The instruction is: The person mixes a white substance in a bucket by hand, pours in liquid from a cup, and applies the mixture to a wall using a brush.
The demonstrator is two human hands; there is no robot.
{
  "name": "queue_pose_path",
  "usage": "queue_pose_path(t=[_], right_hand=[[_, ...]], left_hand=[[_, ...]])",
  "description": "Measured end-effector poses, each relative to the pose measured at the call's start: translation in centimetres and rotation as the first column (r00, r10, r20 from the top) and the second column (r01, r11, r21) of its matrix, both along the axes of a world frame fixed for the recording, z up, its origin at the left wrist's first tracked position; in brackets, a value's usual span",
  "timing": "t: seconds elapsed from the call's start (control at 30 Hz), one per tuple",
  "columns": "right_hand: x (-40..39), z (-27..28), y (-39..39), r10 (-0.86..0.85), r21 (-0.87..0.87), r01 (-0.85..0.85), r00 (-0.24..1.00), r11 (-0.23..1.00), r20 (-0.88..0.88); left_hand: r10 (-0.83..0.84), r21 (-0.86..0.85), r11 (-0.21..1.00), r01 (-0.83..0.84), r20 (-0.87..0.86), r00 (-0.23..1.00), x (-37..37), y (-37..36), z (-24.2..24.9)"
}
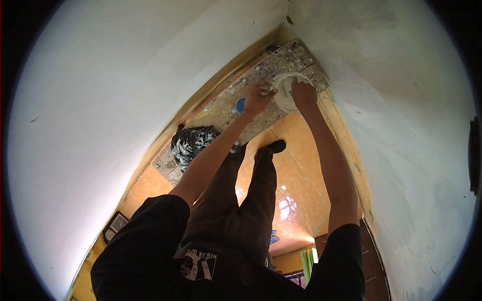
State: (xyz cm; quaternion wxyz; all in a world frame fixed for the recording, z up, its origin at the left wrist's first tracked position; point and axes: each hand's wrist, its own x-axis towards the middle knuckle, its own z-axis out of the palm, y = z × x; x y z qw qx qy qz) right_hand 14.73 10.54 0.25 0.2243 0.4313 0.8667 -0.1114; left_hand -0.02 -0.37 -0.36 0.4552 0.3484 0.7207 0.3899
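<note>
Since the white bucket stands far on the spattered surface, the left hand, fingers parted by its left rim, should steady it while the right hand, its grip unclear, moves gently inside

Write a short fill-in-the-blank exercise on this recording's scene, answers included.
1. The person's ____ hand is over the mouth of the round whitish bucket.
2. The small cup near the left hand is ____.
3. The crumpled black material is spattered with ____.
4. The shiny floor tiles are ____.

right; blue; white; orange
</note>
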Motion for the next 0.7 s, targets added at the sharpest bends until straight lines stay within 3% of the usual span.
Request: queue_pose_path(t=[0.07,0.17,0.27,0.37,0.47,0.7], right_hand=[[0.1,-0.3,-0.1,-0.053,-0.026,0.053,0.998,0.998,0.017],[-0.3,-0.1,0.3,0.014,-0.107,-0.004,0.996,0.994,0.092],[-0.7,0.9,0.2,0.045,-0.081,-0.035,0.992,0.996,0.117],[-1.2,2.0,0.1,0.037,-0.03,-0.034,0.994,0.999,0.106],[-1.1,1.6,-0.2,0.034,-0.001,-0.034,0.994,0.999,0.105],[-0.4,1.4,-0.3,0.033,0.029,-0.035,0.997,0.999,0.072]], left_hand=[[-0.012,0.021,1.0,0.012,-0.025,1.0,-0.1,-0.1,-0.1],[0.0,0.022,1.0,0.001,-0.03,1.0,0.0,0.0,0.1],[-0.022,-0.075,0.997,0.025,0.033,0.999,-0.4,0.0,0.1],[-0.004,-0.109,0.994,0.003,-0.011,1.0,-0.2,0.0,0.8],[-0.005,-0.104,0.994,0.01,0.05,0.999,-0.3,0.0,0.3],[-0.023,-0.123,0.992,0.022,-0.009,1.0,-0.3,0.2,1.2]])
